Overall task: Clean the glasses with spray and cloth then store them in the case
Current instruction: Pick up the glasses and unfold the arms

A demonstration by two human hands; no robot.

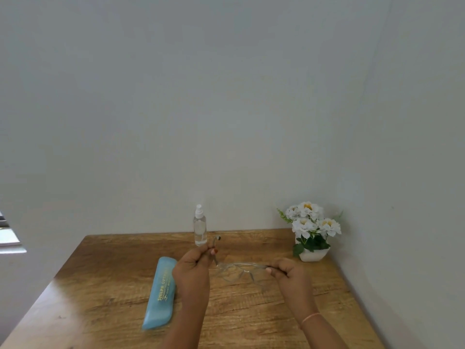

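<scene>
Both hands hold clear glasses [239, 270] just above a wooden surface [100, 285]. The left hand [192, 268] pinches one upturned temple arm and the right hand [289, 274] pinches the other end, likely steadying the frame for spraying. A bottle [200, 227] of clear liquid stands behind. A blue case [159, 293] lies shut at left, its contents hidden.

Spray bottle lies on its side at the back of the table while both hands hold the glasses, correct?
No. The head view shows the spray bottle standing upright at the back of the table; the left hand and right hand do hold the glasses.
</scene>
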